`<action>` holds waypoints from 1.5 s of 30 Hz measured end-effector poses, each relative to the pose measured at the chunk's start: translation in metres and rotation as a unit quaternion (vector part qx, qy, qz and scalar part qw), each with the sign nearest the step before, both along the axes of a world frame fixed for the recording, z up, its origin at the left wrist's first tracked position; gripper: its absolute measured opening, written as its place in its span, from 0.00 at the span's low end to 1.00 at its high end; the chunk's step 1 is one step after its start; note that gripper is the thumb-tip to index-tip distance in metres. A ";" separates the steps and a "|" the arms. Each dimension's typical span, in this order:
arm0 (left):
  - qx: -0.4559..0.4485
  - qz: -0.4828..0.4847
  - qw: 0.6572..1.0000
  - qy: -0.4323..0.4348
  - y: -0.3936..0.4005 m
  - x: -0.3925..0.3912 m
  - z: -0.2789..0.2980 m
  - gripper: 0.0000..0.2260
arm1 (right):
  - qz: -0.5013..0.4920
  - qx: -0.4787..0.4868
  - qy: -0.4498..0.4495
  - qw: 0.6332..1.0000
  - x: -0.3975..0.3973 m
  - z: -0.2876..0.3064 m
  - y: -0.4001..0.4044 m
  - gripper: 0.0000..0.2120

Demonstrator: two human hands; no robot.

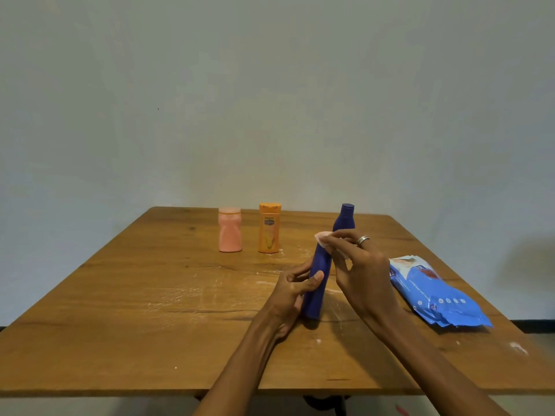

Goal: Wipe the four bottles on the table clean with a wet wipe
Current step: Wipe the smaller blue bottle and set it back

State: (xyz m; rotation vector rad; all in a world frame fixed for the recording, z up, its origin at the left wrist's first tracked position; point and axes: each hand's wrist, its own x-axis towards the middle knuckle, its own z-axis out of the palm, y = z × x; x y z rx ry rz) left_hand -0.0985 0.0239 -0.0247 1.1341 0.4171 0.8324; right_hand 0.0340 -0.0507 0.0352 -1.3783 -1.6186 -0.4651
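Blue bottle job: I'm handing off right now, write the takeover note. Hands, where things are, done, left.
Left hand grips the lower body of the blue bottle, tilted, base on the table.
Right hand pinches the wet wipe against the bottle's upper body.
Pink bottle and orange bottle stand upright at the far side, apart.
Wipes pack lies to the right.
Only three bottles are in view.
Done: wiping of the blue bottle is underway.
Left: finish it, then the others; I cannot tell whether those are already wiped.
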 end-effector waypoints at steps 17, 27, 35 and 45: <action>-0.097 0.044 0.993 -0.053 0.004 -0.004 0.005 0.19 | 0.042 -0.065 0.034 0.996 -0.014 -0.032 -0.017 0.19; -0.051 0.095 0.993 -0.044 0.005 -0.006 0.002 0.21 | 0.033 -0.015 0.095 0.995 -0.015 -0.008 0.015 0.13; -0.113 0.133 0.981 -0.083 0.009 -0.008 0.005 0.25 | 0.076 -0.136 0.077 0.985 -0.028 -0.044 -0.014 0.16; -0.082 0.086 0.991 -0.067 -0.002 -0.007 0.011 0.17 | 0.018 -0.066 0.084 0.994 -0.022 -0.018 0.019 0.13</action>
